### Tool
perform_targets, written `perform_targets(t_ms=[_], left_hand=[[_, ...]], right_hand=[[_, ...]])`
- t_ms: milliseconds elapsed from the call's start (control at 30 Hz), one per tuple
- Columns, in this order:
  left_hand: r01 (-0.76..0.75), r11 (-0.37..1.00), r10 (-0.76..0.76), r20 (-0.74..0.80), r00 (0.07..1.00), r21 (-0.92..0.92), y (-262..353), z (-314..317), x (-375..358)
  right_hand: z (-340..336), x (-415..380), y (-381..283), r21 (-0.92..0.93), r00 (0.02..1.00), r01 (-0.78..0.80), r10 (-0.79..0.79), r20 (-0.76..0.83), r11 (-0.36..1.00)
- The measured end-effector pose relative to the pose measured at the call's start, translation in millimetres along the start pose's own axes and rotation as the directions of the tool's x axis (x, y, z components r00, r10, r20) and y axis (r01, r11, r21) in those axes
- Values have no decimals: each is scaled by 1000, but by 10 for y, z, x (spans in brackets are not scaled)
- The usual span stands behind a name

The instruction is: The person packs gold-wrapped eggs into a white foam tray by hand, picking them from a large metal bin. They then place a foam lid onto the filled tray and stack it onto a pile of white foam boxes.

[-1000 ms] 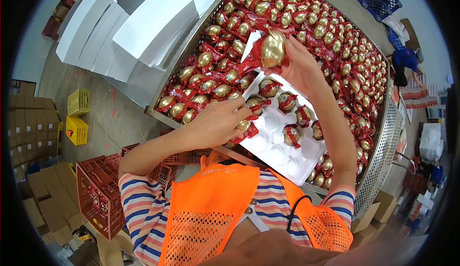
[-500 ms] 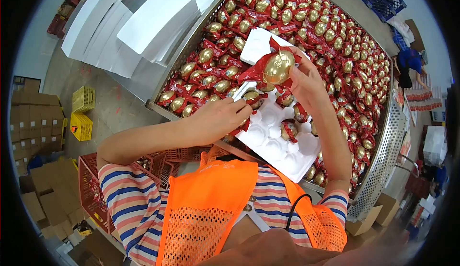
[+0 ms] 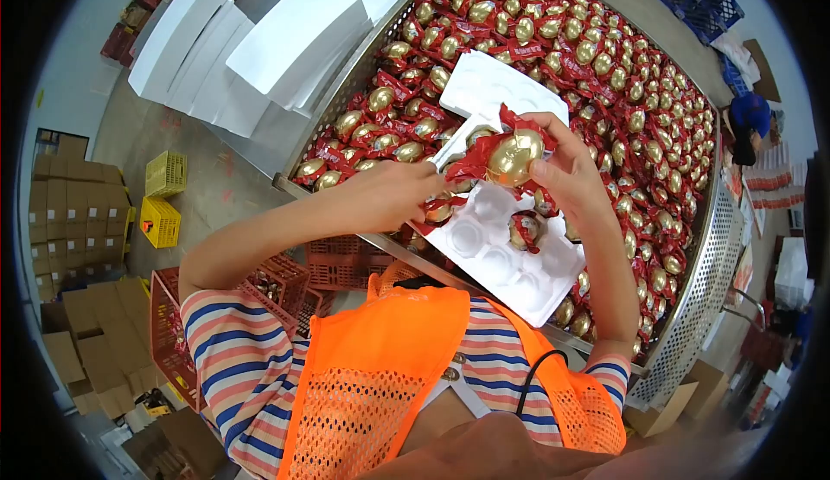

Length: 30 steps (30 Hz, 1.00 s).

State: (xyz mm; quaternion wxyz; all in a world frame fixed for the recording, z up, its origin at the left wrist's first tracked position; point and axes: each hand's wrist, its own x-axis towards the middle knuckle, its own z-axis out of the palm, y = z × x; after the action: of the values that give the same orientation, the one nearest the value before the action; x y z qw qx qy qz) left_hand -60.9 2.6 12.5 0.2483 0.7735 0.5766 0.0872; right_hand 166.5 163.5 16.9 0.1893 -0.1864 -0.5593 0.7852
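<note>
In my right hand (image 3: 569, 169) is a gold egg in red wrapping (image 3: 516, 158), pinched between thumb and fingers just above a white foam tray (image 3: 540, 285). The tray has round hollows. A few wrapped eggs sit in it, one of them a wrapped egg (image 3: 525, 231) near its middle; other hollows are bare. My left hand (image 3: 402, 190) is closed at the tray's left edge, beside more wrapped eggs, its fingertips partly hidden. Behind the held egg, a white foam piece (image 3: 501, 82) with hollows lies on the heap of wrapped eggs (image 3: 618, 117).
The eggs fill a large perforated metal bin (image 3: 692, 264). Stacked white foam trays (image 3: 298, 35) stand on a metal table at the left. Red crates (image 3: 346, 264) are below, close to my body. Yellow crates (image 3: 161, 222) and cardboard boxes (image 3: 78, 212) stand farther left. Another person (image 3: 750, 117) is at far right.
My right hand has brought the wrapped egg lower, closer to the tray. My left hand stays at the tray's left edge with a slight shift. The whole view has moved a little.
</note>
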Motion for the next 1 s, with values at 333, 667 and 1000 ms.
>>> perform_targets(t_ms=[333, 667, 1000], left_hand=[[-248, 879, 284, -31, 958, 407, 166, 317, -73], [-152, 978, 158, -33, 987, 144, 51, 178, -23], [-5, 923, -157, -389, 908, -384, -333, 105, -273]], right_hand=[[-118, -176, 93, 2, 997, -26, 26, 66, 1000], [-114, -372, 204, -662, 767, 604, -548, 333, 442], [217, -476, 93, -949, 945, 284, -210, 253, 137]])
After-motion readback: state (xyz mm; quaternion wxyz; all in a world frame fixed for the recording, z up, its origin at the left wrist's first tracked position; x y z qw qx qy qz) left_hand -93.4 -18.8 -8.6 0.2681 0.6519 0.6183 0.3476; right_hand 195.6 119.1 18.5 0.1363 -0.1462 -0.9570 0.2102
